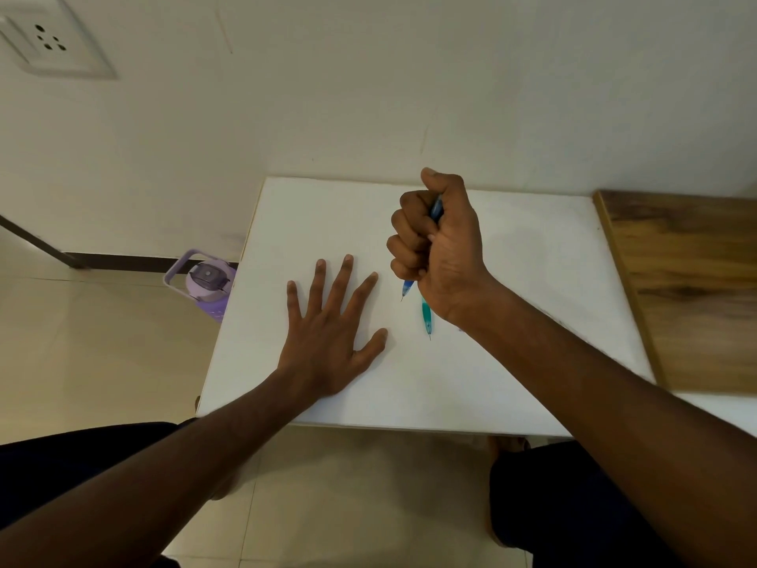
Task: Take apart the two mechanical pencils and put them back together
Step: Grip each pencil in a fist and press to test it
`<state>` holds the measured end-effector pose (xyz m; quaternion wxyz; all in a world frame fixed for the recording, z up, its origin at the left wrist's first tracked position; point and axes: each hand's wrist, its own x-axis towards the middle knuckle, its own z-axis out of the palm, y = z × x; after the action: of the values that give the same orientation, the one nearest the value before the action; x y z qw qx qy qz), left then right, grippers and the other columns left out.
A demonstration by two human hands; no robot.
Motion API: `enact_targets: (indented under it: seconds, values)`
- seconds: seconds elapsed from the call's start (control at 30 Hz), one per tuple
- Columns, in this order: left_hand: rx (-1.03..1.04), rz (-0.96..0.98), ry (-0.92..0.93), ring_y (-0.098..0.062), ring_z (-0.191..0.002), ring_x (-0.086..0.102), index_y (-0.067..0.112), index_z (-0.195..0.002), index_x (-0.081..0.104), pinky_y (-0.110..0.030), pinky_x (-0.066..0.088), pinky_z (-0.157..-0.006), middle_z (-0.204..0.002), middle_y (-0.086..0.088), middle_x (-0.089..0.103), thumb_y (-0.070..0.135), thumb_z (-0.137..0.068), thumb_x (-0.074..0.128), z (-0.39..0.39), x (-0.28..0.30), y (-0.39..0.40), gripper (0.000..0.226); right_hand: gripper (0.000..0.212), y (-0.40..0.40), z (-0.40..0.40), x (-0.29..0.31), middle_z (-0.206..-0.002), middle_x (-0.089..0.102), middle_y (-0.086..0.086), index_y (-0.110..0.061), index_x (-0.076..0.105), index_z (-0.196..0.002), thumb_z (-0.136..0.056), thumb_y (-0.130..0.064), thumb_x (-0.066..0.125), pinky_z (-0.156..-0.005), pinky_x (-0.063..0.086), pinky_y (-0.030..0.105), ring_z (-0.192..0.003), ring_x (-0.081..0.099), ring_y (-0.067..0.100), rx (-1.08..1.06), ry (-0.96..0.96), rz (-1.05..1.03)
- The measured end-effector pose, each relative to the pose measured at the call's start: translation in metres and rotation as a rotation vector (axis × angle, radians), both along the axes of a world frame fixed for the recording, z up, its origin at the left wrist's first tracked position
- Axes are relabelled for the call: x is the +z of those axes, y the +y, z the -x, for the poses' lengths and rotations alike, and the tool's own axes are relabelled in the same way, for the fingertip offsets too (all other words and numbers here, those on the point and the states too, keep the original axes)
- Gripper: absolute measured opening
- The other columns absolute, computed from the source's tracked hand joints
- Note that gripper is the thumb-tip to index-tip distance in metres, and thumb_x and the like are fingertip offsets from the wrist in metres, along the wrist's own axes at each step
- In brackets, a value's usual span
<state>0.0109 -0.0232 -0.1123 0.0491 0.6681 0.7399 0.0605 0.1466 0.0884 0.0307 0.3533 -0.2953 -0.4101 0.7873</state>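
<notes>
Bare white table (512,362) lies open right of the teal pencil (426,317) (near edge too).

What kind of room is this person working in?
Probably a plain room in a home or hostel: a small white table against a bare wall, a wall socket, a tiled floor and a purple water bottle standing on it.

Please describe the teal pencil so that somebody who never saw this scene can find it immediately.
Look at the white square table against the wall, then at the right hand fisted above its middle. Two slim plastic mechanical pencils stick out below that fist, tips toward the person. The teal mechanical pencil is the nearer, lower-reaching one, right of the blue mechanical pencil.
</notes>
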Motion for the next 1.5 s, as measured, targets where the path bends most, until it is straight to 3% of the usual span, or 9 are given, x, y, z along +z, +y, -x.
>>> enact_targets:
  seconds: [0.23, 0.3, 0.37, 0.43, 0.57, 0.67, 1.07, 1.33, 1.5]
  values:
    - [-0.002, 0.025, -0.025, -0.033, -0.163, -0.015, 0.039, -0.168, 0.003, -0.069, -0.004, -0.126, -0.177, 0.001, -0.015, 0.082, -0.095, 0.018, 0.0, 0.002, 0.0, 0.086, 0.068, 0.001, -0.002, 0.003, -0.053, 0.014, 0.002, -0.02, 0.023, -0.053, -0.106, -0.062, 0.029, -0.052, 0.008, 0.029, -0.046, 0.009, 0.014, -0.014, 0.018, 0.03]
    - [0.025, 0.025, -0.125, -0.032, -0.164, -0.008, 0.038, -0.167, 0.017, -0.066, -0.004, -0.127, -0.178, 0.001, -0.004, 0.081, -0.094, 0.019, 0.0, 0.011, 0.001, 0.084, 0.068, 0.007, -0.006, 0.004, -0.053, 0.015, 0.001, -0.018, 0.025, -0.059, -0.103, -0.069, 0.026, -0.051, 0.009, 0.027, -0.046, 0.01, 0.013, -0.006, 0.067, 0.082]
    - [0.138, -0.067, -0.463, -0.022, -0.161, 0.021, 0.035, -0.155, 0.048, -0.058, 0.011, -0.13, -0.171, 0.004, 0.033, 0.075, -0.094, 0.028, -0.004, 0.031, 0.003, 0.075, 0.059, 0.016, -0.012, 0.004, -0.052, 0.023, -0.003, -0.017, 0.037, -0.065, -0.103, -0.061, 0.028, -0.049, 0.012, 0.024, -0.044, 0.015, 0.011, -0.033, 0.136, 0.175]
    - [0.304, -0.187, -0.881, -0.003, -0.135, 0.053, 0.03, -0.133, 0.07, -0.042, 0.04, -0.119, -0.145, 0.011, 0.065, 0.062, -0.099, 0.036, -0.01, 0.058, 0.005, 0.058, 0.041, 0.027, -0.018, 0.002, -0.054, 0.029, -0.006, -0.019, 0.045, -0.07, -0.101, -0.042, 0.032, -0.046, 0.016, 0.022, -0.042, 0.021, 0.009, -0.103, 0.18, 0.265]
    - [0.489, 0.065, -1.552, -0.018, -0.114, 0.069, 0.018, -0.122, 0.077, -0.04, 0.046, -0.093, -0.121, 0.005, 0.079, 0.054, -0.11, 0.023, -0.022, 0.102, 0.008, 0.066, 0.032, 0.037, -0.02, -0.008, -0.055, 0.035, -0.004, -0.016, 0.048, -0.071, -0.099, -0.024, 0.034, -0.037, 0.024, 0.021, -0.037, 0.027, 0.009, -0.275, 0.27, 0.467]
    - [0.516, 0.232, -1.727, -0.023, -0.111, 0.068, 0.016, -0.125, 0.076, -0.043, 0.045, -0.094, -0.125, 0.001, 0.078, 0.063, -0.107, 0.013, -0.035, 0.11, 0.007, 0.081, 0.032, 0.039, -0.021, -0.018, -0.052, 0.036, -0.002, -0.014, 0.046, -0.069, -0.098, -0.021, 0.034, -0.036, 0.026, 0.02, -0.035, 0.027, 0.01, -0.379, 0.308, 0.568]
    - [0.511, 0.229, -1.778, -0.022, -0.106, 0.069, 0.019, -0.119, 0.079, -0.042, 0.044, -0.094, -0.122, 0.002, 0.079, 0.069, -0.104, 0.012, -0.046, 0.107, 0.007, 0.085, 0.036, 0.039, -0.022, -0.025, -0.05, 0.038, -0.001, -0.013, 0.048, -0.07, -0.101, -0.023, 0.034, -0.037, 0.027, 0.019, -0.035, 0.029, 0.01, -0.423, 0.234, 0.528]
    - [0.366, 0.074, -1.165, -0.001, -0.093, 0.074, 0.038, -0.103, 0.081, -0.034, 0.058, -0.091, -0.099, 0.023, 0.08, 0.058, -0.099, 0.058, -0.033, 0.104, 0.018, 0.032, 0.025, 0.024, -0.002, -0.018, -0.055, 0.05, 0.002, -0.011, 0.054, -0.085, -0.104, -0.015, 0.038, -0.047, 0.042, 0.025, -0.045, 0.047, 0.013, -0.306, -0.122, 0.249]
    - [0.36, 0.068, -1.072, -0.005, -0.086, 0.076, 0.031, -0.093, 0.086, -0.033, 0.06, -0.089, -0.088, 0.014, 0.082, 0.057, -0.089, 0.074, -0.028, 0.105, 0.022, 0.029, 0.026, 0.008, 0.007, -0.025, -0.057, 0.058, 0.002, -0.01, 0.056, -0.088, -0.105, -0.011, 0.037, -0.058, 0.054, 0.031, -0.054, 0.058, 0.018, -0.231, -0.203, 0.171]
